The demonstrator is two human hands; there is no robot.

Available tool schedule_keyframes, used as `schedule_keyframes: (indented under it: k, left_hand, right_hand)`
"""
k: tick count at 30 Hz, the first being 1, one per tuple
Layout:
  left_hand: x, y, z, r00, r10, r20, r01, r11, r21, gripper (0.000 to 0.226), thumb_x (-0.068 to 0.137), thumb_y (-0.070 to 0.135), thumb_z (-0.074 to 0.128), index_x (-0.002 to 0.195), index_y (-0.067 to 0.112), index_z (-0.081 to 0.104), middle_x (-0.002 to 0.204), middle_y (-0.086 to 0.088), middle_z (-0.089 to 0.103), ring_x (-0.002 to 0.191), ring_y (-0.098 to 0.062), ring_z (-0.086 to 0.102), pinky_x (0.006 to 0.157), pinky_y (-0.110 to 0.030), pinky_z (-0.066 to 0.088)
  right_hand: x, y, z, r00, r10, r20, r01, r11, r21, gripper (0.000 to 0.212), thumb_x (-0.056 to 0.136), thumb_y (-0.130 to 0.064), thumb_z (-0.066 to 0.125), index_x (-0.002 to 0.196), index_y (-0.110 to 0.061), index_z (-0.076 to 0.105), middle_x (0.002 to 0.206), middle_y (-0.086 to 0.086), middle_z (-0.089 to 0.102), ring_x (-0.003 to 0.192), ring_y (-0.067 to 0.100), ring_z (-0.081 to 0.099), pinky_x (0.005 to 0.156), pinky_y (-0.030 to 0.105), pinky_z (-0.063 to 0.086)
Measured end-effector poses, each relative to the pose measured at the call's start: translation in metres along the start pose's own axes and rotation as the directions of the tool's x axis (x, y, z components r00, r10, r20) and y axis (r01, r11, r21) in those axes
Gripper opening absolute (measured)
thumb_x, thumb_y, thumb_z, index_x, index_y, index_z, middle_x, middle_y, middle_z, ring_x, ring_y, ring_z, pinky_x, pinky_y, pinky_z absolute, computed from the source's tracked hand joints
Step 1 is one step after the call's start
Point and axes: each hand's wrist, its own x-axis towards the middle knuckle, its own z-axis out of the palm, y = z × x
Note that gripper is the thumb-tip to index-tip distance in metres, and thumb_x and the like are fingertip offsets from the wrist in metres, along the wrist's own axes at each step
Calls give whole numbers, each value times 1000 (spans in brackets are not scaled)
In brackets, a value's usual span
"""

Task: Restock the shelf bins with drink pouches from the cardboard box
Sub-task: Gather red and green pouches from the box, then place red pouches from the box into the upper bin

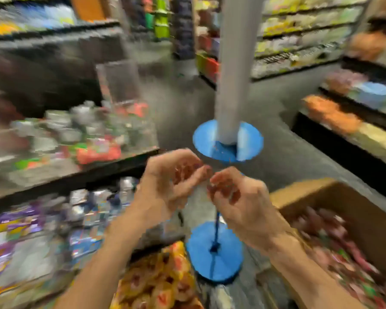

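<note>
Fingers (188, 172) of left hand (165, 188) and right hand (241, 199) are curled; any hold is blurred out. Drink pouches (334, 237) are seen in the cardboard box (357, 210), right; shelf bins (94, 139) left, grey pole (232, 74) beyond.

Heavy motion blur smears everything, worst on the left shelves (80, 175) and the cardboard box (303, 188); blocky compression artefacts break up outlines; light is bright and even (shadows soft, darkest under shelf ledges); wide-angle bending tilts the right shelving (303, 34) at the edge.
</note>
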Motion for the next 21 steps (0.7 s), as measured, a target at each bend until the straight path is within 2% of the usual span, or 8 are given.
schedule_keyframes:
  k: [2,6,9,11,14,17,18,21]
  left_hand:
    - [1,0,73,982,54,180,-50,998,-25,19,90,30,70,77,17,66,65,6,60,57,-3,51,55,-18,40]
    - [-8,8,224,850,99,517,-48,993,-111,23,89,39,61,83,18,69,71,8,64,63,-5,56,61,-24,46]
    - [-23,-13,341,658,74,750,-55,997,-51,23,78,34,54,83,18,69,73,5,63,66,-7,54,62,-27,46]
    - [-32,-32,408,503,18,864,-143,988,63,31,76,37,46,91,21,68,84,-1,67,80,-18,61,70,-34,51]
    - [-39,-46,481,348,-132,928,-216,952,216,29,85,31,46,104,21,65,101,-10,69,101,-33,63,80,-42,51]
    - [-45,-66,536,245,-280,928,-214,918,333,28,91,24,56,116,17,67,116,-10,68,114,-29,61,88,-37,47]
    - [-46,-76,551,211,-320,923,-223,904,365,31,91,23,58,120,17,65,120,-9,67,117,-28,60,91,-36,46]
    - [-54,-111,587,114,-406,907,-264,868,422,38,88,20,61,126,20,62,124,-8,66,119,-27,59,93,-36,47]
  right_hand:
    - [-43,47,-37,981,179,-77,-185,980,-79,8,84,-29,64,86,-22,65,63,-14,62,60,-4,56,57,11,39]
    - [-130,146,-101,836,498,-232,-543,811,-216,9,84,-17,70,86,-23,63,67,-5,61,62,9,54,57,27,33]
    - [-187,217,-140,637,703,-316,-768,613,-184,9,89,-24,67,98,-26,66,76,-8,65,74,15,60,60,29,39]
    - [-214,260,-157,509,796,-329,-858,497,-127,7,92,-27,64,86,-24,61,72,-7,63,71,15,60,60,30,41]
    - [-244,319,-177,328,904,-275,-945,310,-107,16,93,-25,60,78,-24,55,73,-6,62,74,17,58,68,35,42]
    - [-266,371,-192,214,962,-172,-971,191,-144,16,92,-30,61,78,-27,52,82,-3,63,86,21,60,80,36,43]
    - [-274,388,-194,177,971,-159,-976,152,-159,9,92,-33,61,87,-26,58,87,0,66,93,24,62,83,37,44]
    - [-291,429,-196,96,992,-87,-973,75,-220,30,96,-33,57,116,-12,62,94,5,67,99,26,59,95,37,42]
